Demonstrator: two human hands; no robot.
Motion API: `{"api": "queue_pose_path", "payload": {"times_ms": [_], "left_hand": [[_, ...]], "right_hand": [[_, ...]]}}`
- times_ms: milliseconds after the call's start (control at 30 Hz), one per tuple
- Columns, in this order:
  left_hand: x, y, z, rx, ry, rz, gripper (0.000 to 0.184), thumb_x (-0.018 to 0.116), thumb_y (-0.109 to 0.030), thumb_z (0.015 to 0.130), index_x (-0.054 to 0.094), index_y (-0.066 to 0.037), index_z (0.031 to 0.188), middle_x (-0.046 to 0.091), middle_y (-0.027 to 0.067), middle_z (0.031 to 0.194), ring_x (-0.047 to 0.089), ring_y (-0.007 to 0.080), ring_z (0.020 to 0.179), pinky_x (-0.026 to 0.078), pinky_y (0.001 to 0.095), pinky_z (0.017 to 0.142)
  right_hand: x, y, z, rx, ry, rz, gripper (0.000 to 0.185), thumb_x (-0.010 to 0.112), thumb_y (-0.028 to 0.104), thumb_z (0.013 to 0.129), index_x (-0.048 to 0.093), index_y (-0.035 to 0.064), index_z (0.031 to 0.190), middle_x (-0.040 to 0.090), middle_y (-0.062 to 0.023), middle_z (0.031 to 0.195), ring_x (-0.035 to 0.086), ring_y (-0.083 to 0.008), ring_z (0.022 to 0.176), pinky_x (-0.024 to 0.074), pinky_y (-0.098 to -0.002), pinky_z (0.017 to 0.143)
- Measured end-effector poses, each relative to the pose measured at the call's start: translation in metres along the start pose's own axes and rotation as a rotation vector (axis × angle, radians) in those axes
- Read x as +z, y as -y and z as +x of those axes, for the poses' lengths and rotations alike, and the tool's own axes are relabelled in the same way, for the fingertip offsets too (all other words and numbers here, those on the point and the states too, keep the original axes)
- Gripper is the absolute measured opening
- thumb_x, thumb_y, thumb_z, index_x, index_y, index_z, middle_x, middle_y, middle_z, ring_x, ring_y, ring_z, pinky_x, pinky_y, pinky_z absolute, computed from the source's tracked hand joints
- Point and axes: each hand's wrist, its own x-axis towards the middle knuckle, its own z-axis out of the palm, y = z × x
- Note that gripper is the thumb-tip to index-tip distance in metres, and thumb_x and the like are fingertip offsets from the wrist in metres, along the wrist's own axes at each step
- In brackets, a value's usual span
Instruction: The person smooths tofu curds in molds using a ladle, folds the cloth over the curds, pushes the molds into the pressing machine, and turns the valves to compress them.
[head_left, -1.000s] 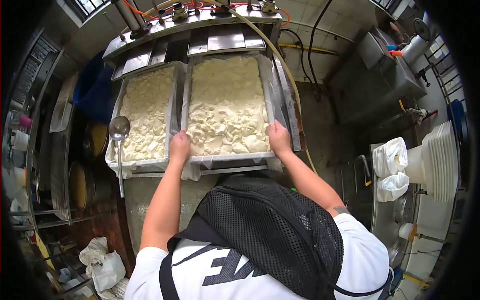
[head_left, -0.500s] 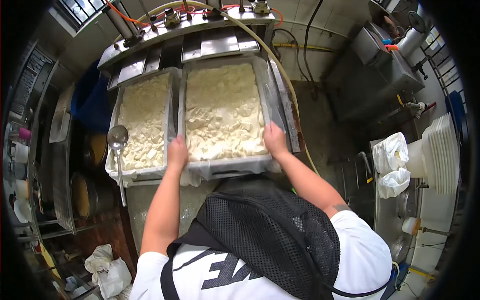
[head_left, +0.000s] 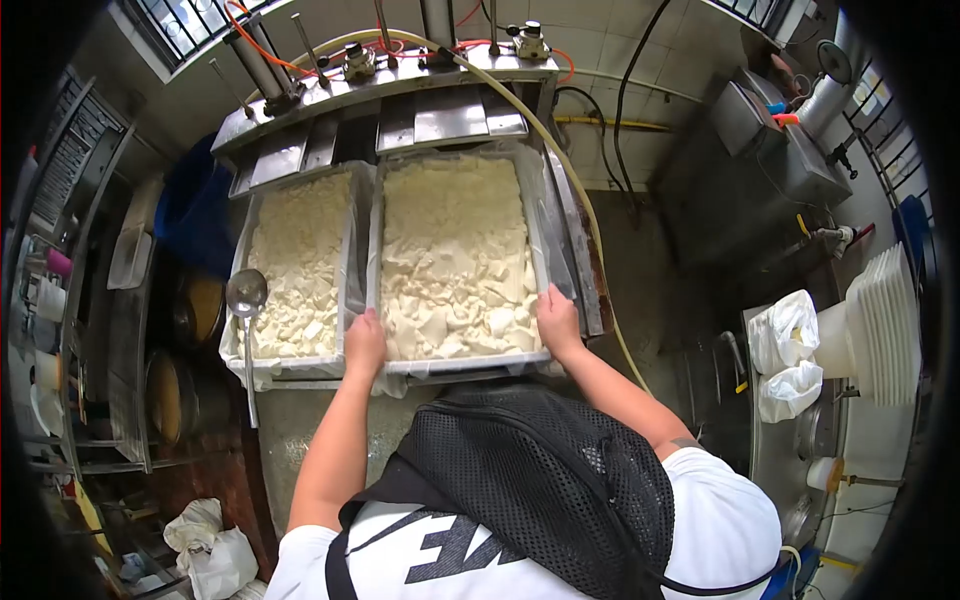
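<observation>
Two trays lined with pale cloth stand side by side, filled with lumpy cream-white curd. My left hand point(head_left: 365, 342) is closed at the left front corner of the right tray point(head_left: 455, 366), in the gap between the two trays. At its right side, near the front corner, my right hand point(head_left: 558, 320) is closed too. Whether my fingers hold the rim, the cloth or both is hard to tell. The curd point(head_left: 460, 270) is smoother at the back and broken into chunks at the front. A metal ladle point(head_left: 247, 292) lies across the side of the left tray point(head_left: 290, 372).
Behind the trays stands a metal press frame point(head_left: 400, 85) with valves and an orange hose. A pale hose point(head_left: 580, 180) curves down the right side. A blue barrel point(head_left: 195, 220) is at the left, white stacked panels point(head_left: 885, 325) and white bags point(head_left: 785, 330) at the right.
The view has tilted, so trays and press appear lower in the picture. Both hands keep their places on the right tray. Its front curd looks flatter and less glossy.
</observation>
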Motion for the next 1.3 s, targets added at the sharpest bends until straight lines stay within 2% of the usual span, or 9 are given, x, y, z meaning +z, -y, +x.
{"api": "queue_pose_path", "payload": {"times_ms": [300,800,900,967,1000,1067,1133,1233,1300], "left_hand": [[0.000,-0.001,0.002,-0.020,0.016,0.049,0.059,0.034,-0.043,0.112,0.070,0.004,0.105,0.070,0.0354,0.104,0.065,0.0552,0.104,0.049,0.0604,0.090],[0.003,0.004,0.020,-0.006,0.016,-0.021,0.061,0.036,-0.044,0.111,0.069,0.007,0.102,0.068,0.0371,0.105,0.063,0.0568,0.105,0.049,0.0605,0.090],[0.010,0.018,0.008,0.023,0.058,-0.023,0.064,0.034,-0.051,0.112,0.069,0.003,0.110,0.074,0.0287,0.110,0.066,0.0523,0.106,0.049,0.0591,0.092],[0.023,0.025,-0.018,-0.337,-0.051,-0.615,0.067,0.034,-0.061,0.110,0.068,-0.004,0.122,0.076,0.0145,0.115,0.068,0.0408,0.107,0.050,0.0523,0.088],[0.012,0.026,-0.028,-0.342,-0.062,-0.616,0.067,0.034,-0.061,0.110,0.068,-0.004,0.122,0.076,0.0145,0.115,0.068,0.0408,0.107,0.050,0.0523,0.088],[-0.020,0.028,-0.049,-0.689,0.294,-0.872,0.072,0.036,-0.069,0.108,0.065,-0.008,0.132,0.072,0.0031,0.112,0.064,0.0251,0.103,0.047,0.0450,0.083],[-0.025,0.034,-0.067,-0.765,0.267,-0.846,0.063,0.044,-0.063,0.108,0.069,-0.008,0.127,0.071,0.0030,0.101,0.062,0.0189,0.090,0.045,0.0394,0.074],[-0.027,0.060,-0.088,-0.368,0.007,-0.471,0.037,0.060,-0.038,0.106,0.075,-0.005,0.102,0.068,0.0052,0.080,0.060,0.0194,0.072,0.046,0.0374,0.067],[-0.052,0.038,-0.105,-0.238,-0.061,-0.381,0.036,0.061,-0.035,0.105,0.075,-0.002,0.101,0.069,0.0087,0.079,0.062,0.0216,0.073,0.048,0.0384,0.070]], "right_hand": [[0.002,0.002,0.001,-0.059,-0.071,0.055,0.032,0.052,0.026,0.104,0.064,-0.0024,0.099,0.067,-0.0339,0.091,0.063,-0.0556,0.094,0.0514,-0.0582,0.077],[0.001,-0.002,0.022,0.018,0.080,0.068,0.034,0.053,0.030,0.103,0.066,-0.0015,0.108,0.067,-0.0347,0.100,0.062,-0.0555,0.099,0.0511,-0.0575,0.083],[0.010,-0.040,0.017,0.072,0.084,0.279,0.041,0.052,0.036,0.107,0.068,-0.0024,0.109,0.073,-0.0236,0.105,0.069,-0.0405,0.103,0.0526,-0.0473,0.090],[0.009,-0.072,0.022,0.319,0.257,0.597,0.052,0.046,0.045,0.112,0.068,-0.0005,0.120,0.074,-0.0109,0.118,0.069,-0.0240,0.111,0.0516,-0.0387,0.098],[0.006,-0.078,0.023,0.314,0.268,0.598,0.052,0.046,0.045,0.112,0.068,-0.0005,0.120,0.074,-0.0109,0.118,0.069,-0.0240,0.111,0.0516,-0.0387,0.098],[0.006,-0.088,0.017,0.645,0.431,0.975,0.057,0.043,0.050,0.113,0.061,0.0014,0.137,0.071,-0.0120,0.127,0.069,-0.0258,0.112,0.0533,-0.0402,0.099],[-0.011,-0.057,0.009,0.725,0.462,0.999,0.060,0.042,0.051,0.113,0.054,0.0028,0.145,0.069,-0.0121,0.130,0.069,-0.0257,0.111,0.0554,-0.0443,0.097],[-0.015,-0.066,0.018,0.808,0.515,0.730,0.055,0.038,0.049,0.114,0.060,0.0029,0.135,0.073,-0.0124,0.122,0.073,-0.0271,0.105,0.0611,-0.0505,0.089],[-0.024,-0.062,0.026,0.841,0.580,0.723,0.054,0.040,0.048,0.114,0.061,0.0025,0.134,0.074,-0.0129,0.119,0.074,-0.0275,0.102,0.0617,-0.0502,0.088]]}}
